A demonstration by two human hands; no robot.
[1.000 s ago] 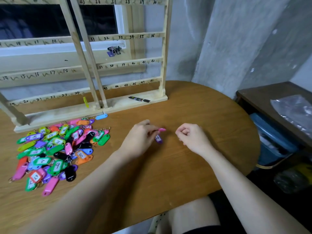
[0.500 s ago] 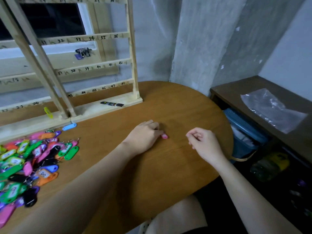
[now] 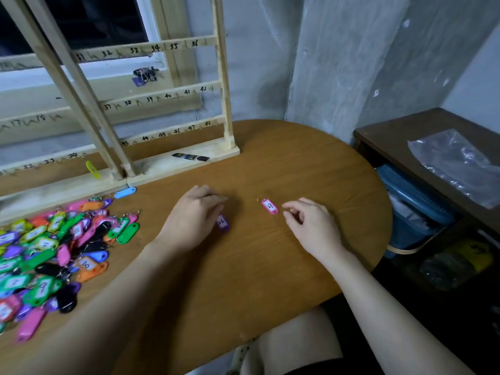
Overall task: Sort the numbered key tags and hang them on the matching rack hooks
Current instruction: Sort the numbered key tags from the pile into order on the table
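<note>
2 tags apart: pink tag (image 3: 269,206), marked 27, lies flat on the table (image 3: 311,163); purple tag (image 3: 223,222) sits at the left fingertips.
Table: bare wood runs right to the rounded edge.
Rack (image 3: 162,93): stands at the back, numbered rows.
Pile (image 3: 54,247): heaped far left.
Left hand (image 3: 193,219): palm down, curled; whether it grips the purple tag, cannot tell.
Right hand (image 3: 311,226): just beside the pink tag, fingers loosely bent, holding nothing.
</note>
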